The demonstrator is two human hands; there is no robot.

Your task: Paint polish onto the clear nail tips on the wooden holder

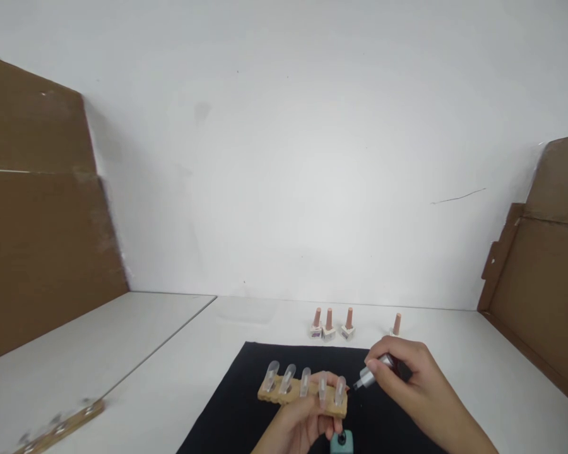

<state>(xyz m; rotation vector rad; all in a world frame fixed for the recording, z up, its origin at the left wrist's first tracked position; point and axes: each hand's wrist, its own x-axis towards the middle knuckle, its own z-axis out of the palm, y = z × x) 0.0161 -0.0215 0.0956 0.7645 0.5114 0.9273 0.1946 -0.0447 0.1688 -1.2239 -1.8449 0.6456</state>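
My left hand (307,422) is closed around a tan, wavy-edged nail tip stand (288,392), its fingers behind and below it. Several clear nail tips (305,381) stand up along this strip. Pinched in my right hand (414,378) is a nail polish brush (366,377) with a silver and dark red handle. Its dark bristle end points left, a little apart from the rightmost nail tip (340,391). Just under my left fingers is an uncapped teal polish bottle (341,444), cut off by the lower frame edge; whether the fingers touch it I cannot tell.
A black cloth (236,391) lies under my hands on the white table (161,378). Several polish bottles with pink caps (329,323) stand behind it, one (396,324) farther right. Another stand (59,429) lies at left. Cardboard panels (42,221) flank the table.
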